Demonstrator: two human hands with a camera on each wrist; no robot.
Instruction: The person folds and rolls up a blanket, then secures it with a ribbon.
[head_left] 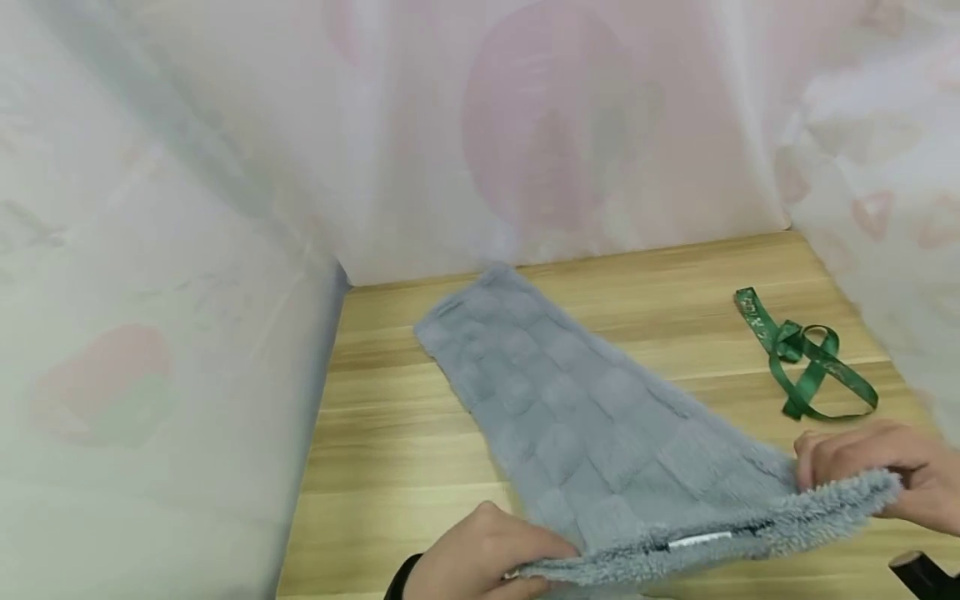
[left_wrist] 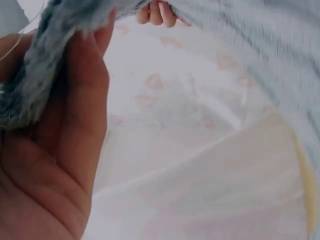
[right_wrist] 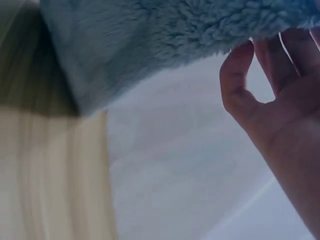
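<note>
Curtains [head_left: 187,250] of pale printed fabric closed in the scene on three sides around your wooden table [head_left: 390,450]. Across that table lay the grey towel [head_left: 570,417], fluffy and quilted in squares; its far end rested flat near the back curtain, while its near edge was lifted off the wood between your hands. Your left hand [head_left: 472,558] pinched the near left corner, thumb on top and fingers beneath the pile. Your right hand [head_left: 885,479] pinched the near right corner, its fingers curled over the fluffy edge. A white label [head_left: 701,540] showed along the raised hem. A green ribbon [head_left: 806,354] lay loosely looped on the table, well apart, beyond your right hand.
</note>
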